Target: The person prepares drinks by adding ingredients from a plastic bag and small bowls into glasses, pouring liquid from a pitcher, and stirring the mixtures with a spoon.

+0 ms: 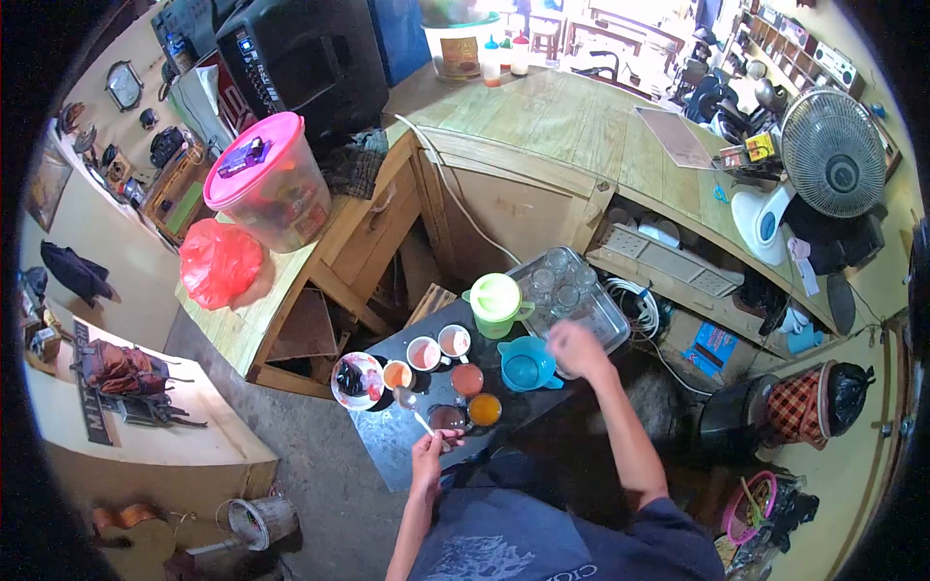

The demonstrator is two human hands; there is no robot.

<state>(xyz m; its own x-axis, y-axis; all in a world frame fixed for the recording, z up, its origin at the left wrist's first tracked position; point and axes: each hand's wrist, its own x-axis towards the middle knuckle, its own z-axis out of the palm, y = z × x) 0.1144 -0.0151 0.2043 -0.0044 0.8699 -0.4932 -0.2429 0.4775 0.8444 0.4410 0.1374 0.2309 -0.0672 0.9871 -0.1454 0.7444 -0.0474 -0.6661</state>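
Observation:
My left hand [434,447] is closed on the handle of a spoon [424,422], whose bowl hangs close to the small cups. My right hand [578,351] is blurred by motion beside the blue pitcher [526,369], over the tray's near edge; its fingers cannot be made out. Around the spoon stand a glass of orange drink [484,411], a glass of dark drink [446,418], a glass of pink drink [467,379], white mugs [423,354] with pinkish contents and a cup [396,375] with orange contents. A plate [346,395] holds something black.
A lidded green pitcher [496,308] stands behind the blue one. The metal tray [605,331] carries several upturned-looking clear glasses [557,279]. All sit on a low dark table [383,445]. A wooden counter [523,121] wraps around the far side, with a fan [833,153] at right.

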